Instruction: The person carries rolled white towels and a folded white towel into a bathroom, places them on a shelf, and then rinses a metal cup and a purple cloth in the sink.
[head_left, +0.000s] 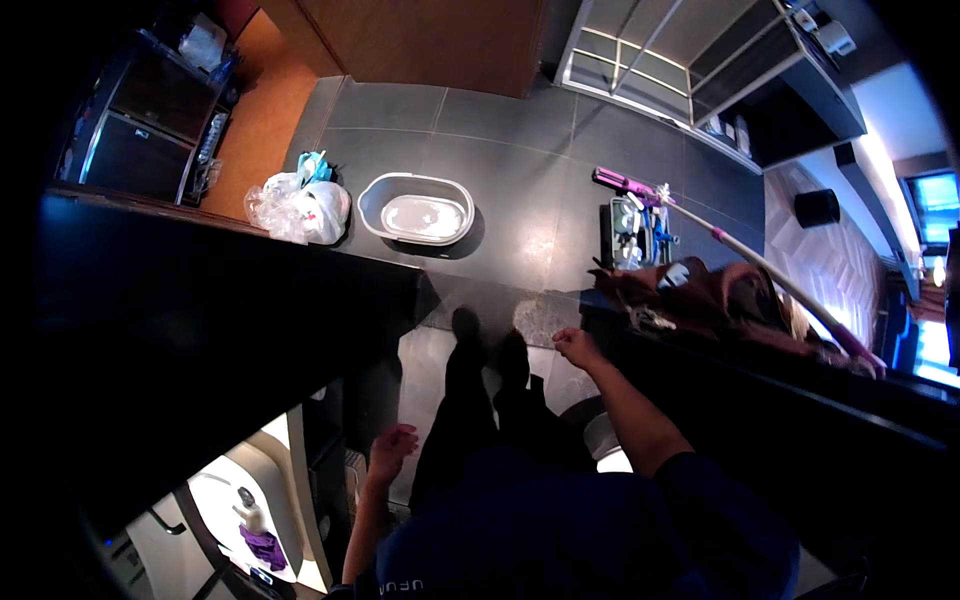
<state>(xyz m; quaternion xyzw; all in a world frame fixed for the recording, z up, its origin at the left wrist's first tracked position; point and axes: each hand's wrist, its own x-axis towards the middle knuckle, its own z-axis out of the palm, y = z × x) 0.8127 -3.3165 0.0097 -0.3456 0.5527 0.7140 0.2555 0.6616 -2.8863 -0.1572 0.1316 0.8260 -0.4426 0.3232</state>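
Observation:
Low on the left side of the picture, my left hand (393, 451) hangs beside my leg, its fingers loosely bent and apart with nothing in them. Farther forward on the right, my right hand (576, 349) is curled in on itself and holds no visible thing. It is near the dark wall end beside a doorway. Between the hands, my dark shoes (466, 324) stand at a stone threshold (544, 321). On the grey tiles ahead sits a grey plastic basin (427, 177). Left of it rest knotted white plastic bags (304, 206).
A caddy with cleaning bottles (631, 232) stands ahead on the right. A long-handled pink mop (757, 261) slants past it, next to a brown bag (697, 292). A white-framed rack (630, 82) and a wooden door (442, 45) are farther off. A washbasin with purple cloth (262, 547) is lower left.

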